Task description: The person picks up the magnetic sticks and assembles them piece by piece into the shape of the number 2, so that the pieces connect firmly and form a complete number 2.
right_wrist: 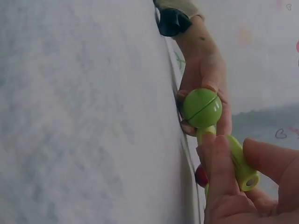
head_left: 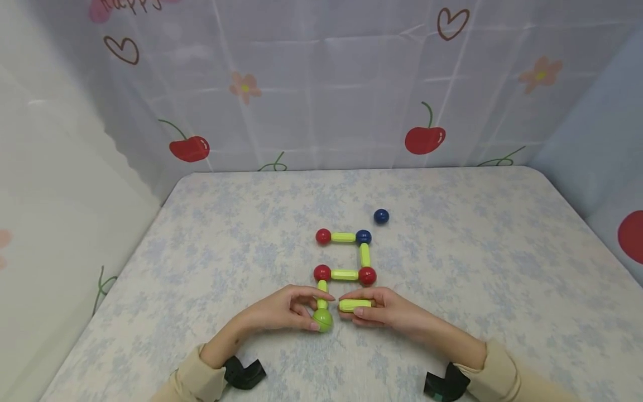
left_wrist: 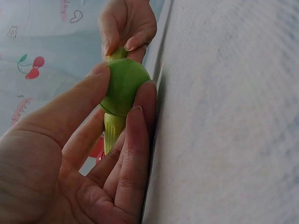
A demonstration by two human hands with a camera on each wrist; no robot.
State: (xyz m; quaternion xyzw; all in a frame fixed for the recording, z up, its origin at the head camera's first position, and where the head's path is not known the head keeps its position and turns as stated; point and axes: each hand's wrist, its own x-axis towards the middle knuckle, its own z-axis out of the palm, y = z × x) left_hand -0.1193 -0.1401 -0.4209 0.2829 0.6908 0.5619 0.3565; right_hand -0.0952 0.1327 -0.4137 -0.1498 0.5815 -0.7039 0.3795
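Note:
In the head view my left hand holds a green ball between thumb and fingers, at the near end of a chain of balls and rods. A yellow-green rod joins that ball to a red ball. My right hand pinches a loose yellow-green rod lengthwise, just right of the green ball; a round metal spot shows on its end in the right wrist view. Farther along, rods link a second red ball, a blue ball and a third red ball.
A separate blue ball lies beyond the chain, toward the back. The table wears a pale blue floral cover. Behind it hangs a curtain printed with cherries and hearts. Dark wrist straps sit at both cuffs.

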